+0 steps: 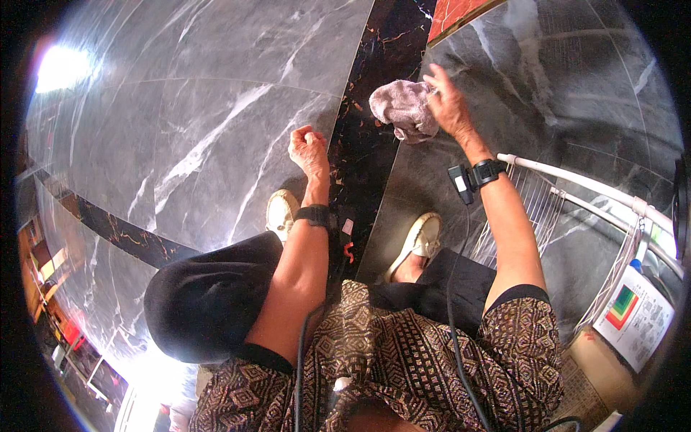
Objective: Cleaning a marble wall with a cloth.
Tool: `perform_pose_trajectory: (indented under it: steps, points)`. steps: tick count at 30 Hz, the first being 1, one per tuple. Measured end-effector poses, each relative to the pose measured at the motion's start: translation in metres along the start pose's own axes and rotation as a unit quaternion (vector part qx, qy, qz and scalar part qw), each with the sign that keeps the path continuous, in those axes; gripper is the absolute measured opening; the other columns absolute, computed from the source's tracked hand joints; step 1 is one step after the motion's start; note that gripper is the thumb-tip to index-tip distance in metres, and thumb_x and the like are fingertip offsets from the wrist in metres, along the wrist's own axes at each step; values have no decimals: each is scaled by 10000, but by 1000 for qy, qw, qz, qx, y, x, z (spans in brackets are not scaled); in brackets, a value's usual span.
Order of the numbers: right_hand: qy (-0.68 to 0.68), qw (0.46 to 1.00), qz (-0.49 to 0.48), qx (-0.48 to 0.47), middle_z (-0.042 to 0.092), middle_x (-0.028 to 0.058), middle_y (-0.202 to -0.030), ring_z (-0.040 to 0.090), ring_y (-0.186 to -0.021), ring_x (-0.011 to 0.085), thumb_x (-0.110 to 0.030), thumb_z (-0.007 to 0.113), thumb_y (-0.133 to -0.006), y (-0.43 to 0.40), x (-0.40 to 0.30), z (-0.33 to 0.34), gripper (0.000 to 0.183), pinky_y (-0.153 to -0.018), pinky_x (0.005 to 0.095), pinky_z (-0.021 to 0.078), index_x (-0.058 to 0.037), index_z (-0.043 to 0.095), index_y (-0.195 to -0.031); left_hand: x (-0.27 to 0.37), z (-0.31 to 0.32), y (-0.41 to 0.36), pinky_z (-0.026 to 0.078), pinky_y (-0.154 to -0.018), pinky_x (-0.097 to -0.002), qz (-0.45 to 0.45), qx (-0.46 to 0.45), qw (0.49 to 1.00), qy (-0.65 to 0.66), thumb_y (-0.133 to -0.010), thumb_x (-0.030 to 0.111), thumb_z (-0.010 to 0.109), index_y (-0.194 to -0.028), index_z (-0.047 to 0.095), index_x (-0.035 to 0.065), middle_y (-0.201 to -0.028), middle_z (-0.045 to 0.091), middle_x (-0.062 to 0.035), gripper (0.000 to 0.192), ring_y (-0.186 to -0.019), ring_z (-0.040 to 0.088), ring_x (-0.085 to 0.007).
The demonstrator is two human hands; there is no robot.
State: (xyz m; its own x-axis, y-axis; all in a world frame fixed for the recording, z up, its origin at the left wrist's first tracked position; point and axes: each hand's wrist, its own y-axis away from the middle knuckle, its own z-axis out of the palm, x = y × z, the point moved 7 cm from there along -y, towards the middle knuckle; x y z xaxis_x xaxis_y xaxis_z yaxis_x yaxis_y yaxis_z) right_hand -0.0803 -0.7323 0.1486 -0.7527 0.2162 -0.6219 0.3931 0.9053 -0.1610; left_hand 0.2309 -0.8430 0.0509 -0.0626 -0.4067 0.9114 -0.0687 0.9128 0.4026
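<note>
A bunched, greyish-pink cloth (405, 110) is over the seam between the black veined floor strip (359, 146) and the grey marbled floor at right. My right hand (449, 105) has hold of its right edge, with some fingers stretched out past it. The thumb side and palm are partly hidden by the cloth. To the left, my left hand (309, 148) is curled into a loose fist above the grey marbled floor (216, 124). Nothing shows in that fist, though its inside is hidden.
A white wire rack (572, 173) stands close by my right forearm. Beside it is a box (634, 318) with a printed sheet. My cream shoes (282, 213) are on the floor below my hands. A small red scrap (349, 251) lies on the dark strip. Cables run down from my wrists.
</note>
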Motion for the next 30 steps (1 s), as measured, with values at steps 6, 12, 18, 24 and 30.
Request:
perform_pose_trajectory:
  steps: [6, 12, 18, 24, 30]
  points:
    - [155, 979, -45, -125, 228, 166, -1453, 272, -1257, 497, -429, 762, -649, 30, -21, 58, 863, -1056, 621, 195, -304, 340, -1391, 5, 5, -1, 467, -469, -247, 28, -11, 1000, -7, -800, -20, 451, -882, 601, -6, -621, 590, -66, 172, -509, 548, -127]
    - [189, 978, -63, -62, 471, 94, -1250, 461, -1073, 346, -115, 678, -660, 42, -36, 70, 579, -905, 483, 401, -208, 550, -1217, 14, 0, -4, 458, -446, -249, 5, 14, 999, 47, -801, -55, 413, -870, 571, -25, -628, 584, -104, 175, -501, 548, -141]
    - [-21, 980, -172, -103, 563, 104, -1153, 521, -1085, 305, -13, 538, -724, 66, -81, 82, 380, -940, 422, 406, -90, 607, -1090, 18, -34, -29, 451, -420, -256, -37, 87, 984, 153, -826, -51, 393, -931, 559, -14, -650, 593, -118, 200, -489, 554, -162]
    - [73, 894, -406, -174, 449, 70, -1222, 413, -1177, 309, -346, 646, -691, 145, -173, 123, 313, -893, 537, 366, -237, 619, -983, 6, -44, -24, 439, -411, -261, -66, 100, 979, 167, -843, -11, 423, -930, 553, -7, -658, 583, -115, 157, -477, 531, -157]
    - [43, 904, -355, -236, 390, 78, -1345, 352, -1272, 325, -366, 633, -731, 117, -141, 139, 494, -1027, 624, 231, -273, 529, -1205, 11, -18, -26, 427, -415, -253, -35, 47, 990, 130, -839, -23, 422, -922, 542, -11, -665, 574, -98, 147, -498, 526, -139]
